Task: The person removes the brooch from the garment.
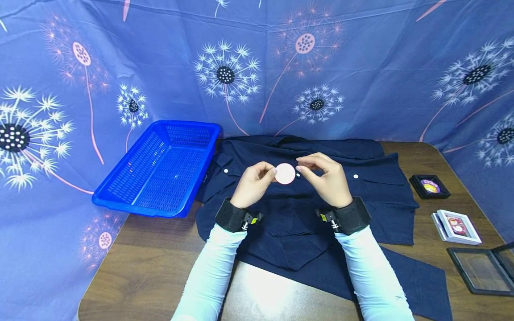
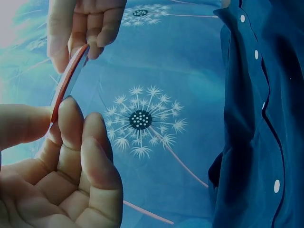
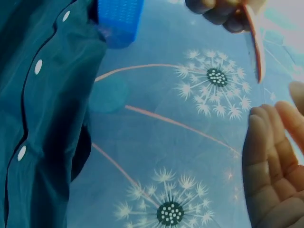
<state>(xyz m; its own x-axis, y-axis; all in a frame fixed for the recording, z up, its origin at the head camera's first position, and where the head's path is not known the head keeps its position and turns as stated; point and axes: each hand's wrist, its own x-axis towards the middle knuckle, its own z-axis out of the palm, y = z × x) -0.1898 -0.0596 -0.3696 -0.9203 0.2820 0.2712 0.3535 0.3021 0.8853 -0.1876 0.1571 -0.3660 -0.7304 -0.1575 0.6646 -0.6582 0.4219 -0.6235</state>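
Note:
Over a dark navy shirt (image 1: 289,240), my left hand (image 1: 253,183) pinches a thin, round, pinkish-white disc (image 1: 285,174) by its left edge, between thumb and fingertips. Seen edge-on in the left wrist view, the disc (image 2: 69,84) has a red rim and a paler side. My right hand (image 1: 326,180) is just right of the disc, thumb and forefinger apart, holding nothing. In the right wrist view its fingers (image 3: 266,142) lie relaxed, with a gap below the disc (image 3: 257,47). White buttons and a pocket flap show on the shirt.
A blue plastic basket (image 1: 176,178) stands at the back left. Along the right side are a black box with a round colourful badge (image 1: 430,186), white frames (image 1: 458,226) around a red picture, and an open black clear-windowed case (image 1: 482,269). Patterned blue cloth (image 1: 257,89) hangs behind the table.

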